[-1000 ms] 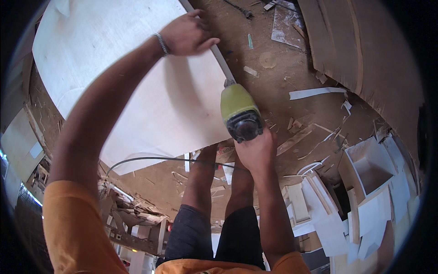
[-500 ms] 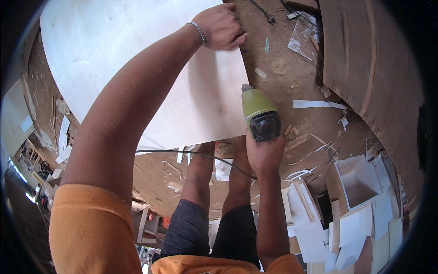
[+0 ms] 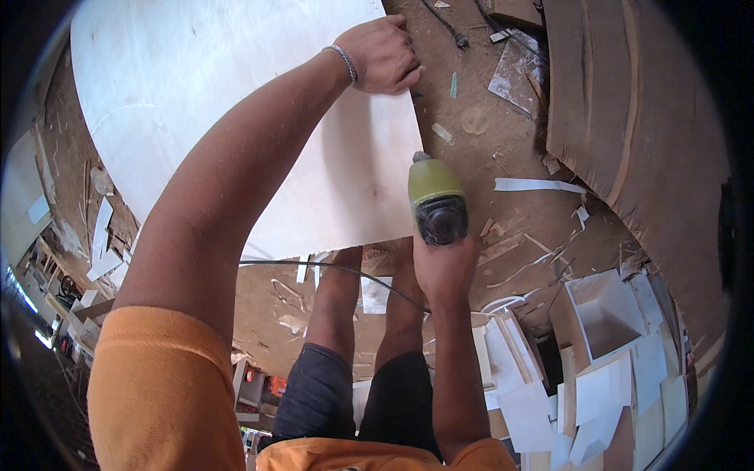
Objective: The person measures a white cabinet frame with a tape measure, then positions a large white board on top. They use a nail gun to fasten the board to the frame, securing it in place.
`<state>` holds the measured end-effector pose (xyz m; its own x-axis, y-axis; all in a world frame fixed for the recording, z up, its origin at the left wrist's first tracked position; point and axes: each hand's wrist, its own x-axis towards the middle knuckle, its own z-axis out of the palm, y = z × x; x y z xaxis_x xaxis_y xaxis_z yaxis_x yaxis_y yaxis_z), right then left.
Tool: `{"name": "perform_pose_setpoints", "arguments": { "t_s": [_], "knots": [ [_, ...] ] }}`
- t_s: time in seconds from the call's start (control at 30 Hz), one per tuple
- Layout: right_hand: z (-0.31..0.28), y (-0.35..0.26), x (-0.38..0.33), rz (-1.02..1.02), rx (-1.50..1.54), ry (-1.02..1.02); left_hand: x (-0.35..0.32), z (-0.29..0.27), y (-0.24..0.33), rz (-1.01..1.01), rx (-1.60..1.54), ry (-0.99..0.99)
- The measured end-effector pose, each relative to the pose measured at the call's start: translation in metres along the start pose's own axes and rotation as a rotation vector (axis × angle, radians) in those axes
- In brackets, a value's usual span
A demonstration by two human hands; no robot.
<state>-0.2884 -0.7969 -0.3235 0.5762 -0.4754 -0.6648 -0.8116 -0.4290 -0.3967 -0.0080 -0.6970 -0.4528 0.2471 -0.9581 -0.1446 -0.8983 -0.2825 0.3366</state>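
A large pale plywood sheet (image 3: 259, 118) lies in front of me, reaching from the upper left to the middle. My left hand (image 3: 382, 55), with a braided bracelet at the wrist, is closed over the sheet's right edge near the top; its fingertips are hidden. My right hand (image 3: 446, 271) grips a green and black power drill (image 3: 437, 196) with its nose pointing away from me. The drill's tip is close beside the sheet's right edge; whether they touch, I cannot tell. A dark cord (image 3: 338, 267) runs under the sheet's near side toward my right hand.
Wood scraps and white strips (image 3: 540, 185) litter the brown ground. A large brown board (image 3: 636, 102) stands at the right. Open white boxes (image 3: 605, 318) and cut panels (image 3: 597, 392) are piled at the lower right. A plug on a cable (image 3: 459, 38) lies beyond the sheet.
The whole view has shifted slightly, so the ground and pile sit a little further left. The drill and my right hand sit slightly left and lower; both hands keep their grip.
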Motion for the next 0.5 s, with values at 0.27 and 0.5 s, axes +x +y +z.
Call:
{"name": "perform_pose_setpoints", "arguments": {
  "t_s": [0.27, 0.5],
  "knots": [
    [-0.002, 0.004, -0.001, -0.076, 0.033, 0.023, 0.001, -0.003, 0.003, -0.018, -0.010, 0.002],
    [-0.063, -0.052, -0.031, 0.084, 0.245, 0.002, -0.033, 0.013, 0.016, -0.292, 0.122, 0.342]
  ]
}}
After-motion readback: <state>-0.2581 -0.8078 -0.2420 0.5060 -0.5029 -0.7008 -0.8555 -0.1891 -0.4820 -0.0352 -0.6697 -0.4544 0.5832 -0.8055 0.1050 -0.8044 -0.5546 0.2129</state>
